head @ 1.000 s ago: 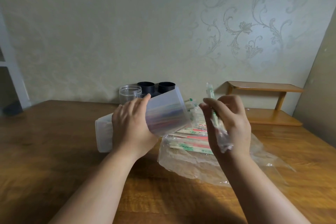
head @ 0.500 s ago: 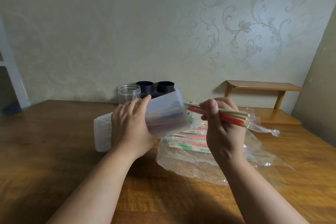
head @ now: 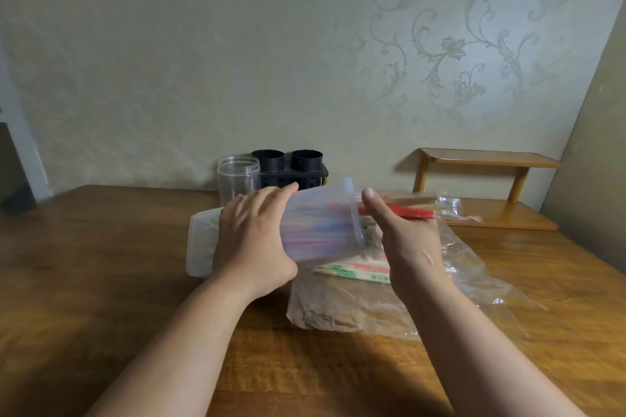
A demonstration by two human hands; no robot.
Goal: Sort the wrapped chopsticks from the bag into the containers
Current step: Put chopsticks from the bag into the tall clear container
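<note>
The translucent container point(head: 321, 223) is gripped by the left hand point(head: 250, 240), fingers laid over its top and thumb beneath. It is tilted on its side above the worktop point(head: 101, 264), mouth to the right. A bundle of red-wrapped chopsticks point(head: 411, 212) is held in the grip of the right hand point(head: 406, 244), whose fingers are hidden behind the palm. Its tips are at the mouth, seemingly just inside. The bundle is best lined up with the container's length and slid along the lower wall, so that the rim is not caught. The mouth should then be raised, lest sticks inside slide out. More wrapped chopsticks point(head: 352, 272) lie on the bag point(head: 355, 308) beneath.
</note>
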